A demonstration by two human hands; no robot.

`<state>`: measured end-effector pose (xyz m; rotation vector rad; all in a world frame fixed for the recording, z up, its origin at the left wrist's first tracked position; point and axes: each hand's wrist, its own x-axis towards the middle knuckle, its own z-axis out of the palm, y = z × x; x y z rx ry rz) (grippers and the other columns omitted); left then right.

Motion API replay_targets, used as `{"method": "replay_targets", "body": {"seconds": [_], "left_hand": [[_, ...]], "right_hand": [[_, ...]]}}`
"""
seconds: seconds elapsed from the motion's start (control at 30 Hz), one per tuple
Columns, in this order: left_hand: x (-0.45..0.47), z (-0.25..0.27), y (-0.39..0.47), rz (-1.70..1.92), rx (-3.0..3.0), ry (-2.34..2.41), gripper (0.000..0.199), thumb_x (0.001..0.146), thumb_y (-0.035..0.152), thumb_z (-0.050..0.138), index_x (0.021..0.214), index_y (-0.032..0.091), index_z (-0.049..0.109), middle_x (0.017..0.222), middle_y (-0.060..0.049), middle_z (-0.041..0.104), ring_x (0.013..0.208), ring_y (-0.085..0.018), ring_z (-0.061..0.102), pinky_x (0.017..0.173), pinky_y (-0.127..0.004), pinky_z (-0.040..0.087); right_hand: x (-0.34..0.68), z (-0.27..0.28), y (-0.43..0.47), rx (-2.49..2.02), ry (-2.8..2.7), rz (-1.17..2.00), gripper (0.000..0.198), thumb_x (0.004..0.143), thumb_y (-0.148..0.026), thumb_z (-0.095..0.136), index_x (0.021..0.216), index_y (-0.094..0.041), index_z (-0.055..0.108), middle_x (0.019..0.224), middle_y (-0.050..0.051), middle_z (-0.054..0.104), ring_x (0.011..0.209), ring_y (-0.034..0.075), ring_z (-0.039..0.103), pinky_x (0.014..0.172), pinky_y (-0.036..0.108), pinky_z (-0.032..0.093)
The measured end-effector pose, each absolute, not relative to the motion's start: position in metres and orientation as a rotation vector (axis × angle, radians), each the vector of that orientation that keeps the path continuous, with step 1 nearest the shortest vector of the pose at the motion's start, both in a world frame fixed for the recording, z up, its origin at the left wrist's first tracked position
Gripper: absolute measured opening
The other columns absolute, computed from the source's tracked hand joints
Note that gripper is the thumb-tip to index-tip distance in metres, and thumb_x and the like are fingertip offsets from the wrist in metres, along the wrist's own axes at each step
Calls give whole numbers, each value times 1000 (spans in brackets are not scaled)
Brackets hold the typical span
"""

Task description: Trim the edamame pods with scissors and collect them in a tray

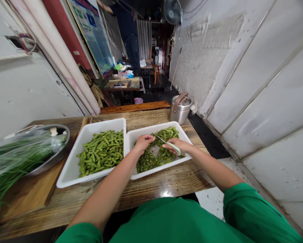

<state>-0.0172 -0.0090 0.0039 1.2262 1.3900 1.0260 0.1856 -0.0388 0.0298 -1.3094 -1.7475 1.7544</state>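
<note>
Our right hand [178, 144] is curling its fingers around green-handled scissors [174, 147]. Our left hand [143, 143] is pinching, but we cannot tell what. Edamame pods [146, 164] are lying in the right white tub [163, 167]. Blades are pointing toward our left fingers; one slip could cut us.

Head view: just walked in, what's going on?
A person is working by hand over a white tray of green pods. The right hand holds pale-green-handled scissors, blades toward the left hand; whether its pinched fingers hold a pod is unclear. A second pod-filled tray sits alongside, to the left.
</note>
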Motion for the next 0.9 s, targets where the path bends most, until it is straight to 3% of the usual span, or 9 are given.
{"method": "replay_targets", "body": {"seconds": [0.17, 0.3, 0.47, 0.9], "left_hand": [[-15, 18, -10, 1006, 799, 1147, 13, 64, 17, 65, 62, 10, 54, 48, 1, 50, 40, -3, 42, 37, -14, 32], [-14, 24, -9, 1060, 621, 1036, 10, 68, 4, 57, 61, 7, 53, 58, -6, 57, 57, -10, 59, 55, -17, 49], [-14, 23, -9, 1137, 529, 946, 11, 69, 0, 56, 61, 7, 53, 70, -9, 62, 75, -16, 63, 69, -23, 53], [-10, 21, -16, 932, 734, 1038, 6, 65, 9, 65, 64, 6, 60, 62, -8, 62, 56, -9, 60, 55, -16, 51]], "right_hand": [[183, 25, -36, -1225, -1716, 1910, 40, 71, -52, 56, 70, -15, 43, 44, -6, 46, 31, 6, 41, 30, 16, 36], [181, 22, -37, -1209, -1662, 1940, 41, 75, -55, 48, 84, -15, 44, 48, -6, 48, 33, 6, 42, 32, 17, 38], [182, 22, -38, -1198, -1722, 1885, 41, 76, -54, 48, 84, -14, 46, 48, -6, 47, 32, 5, 41, 31, 16, 36], [180, 23, -39, -1163, -1600, 1880, 41, 75, -54, 49, 81, -14, 46, 47, -6, 45, 31, 5, 39, 29, 17, 37]]}}
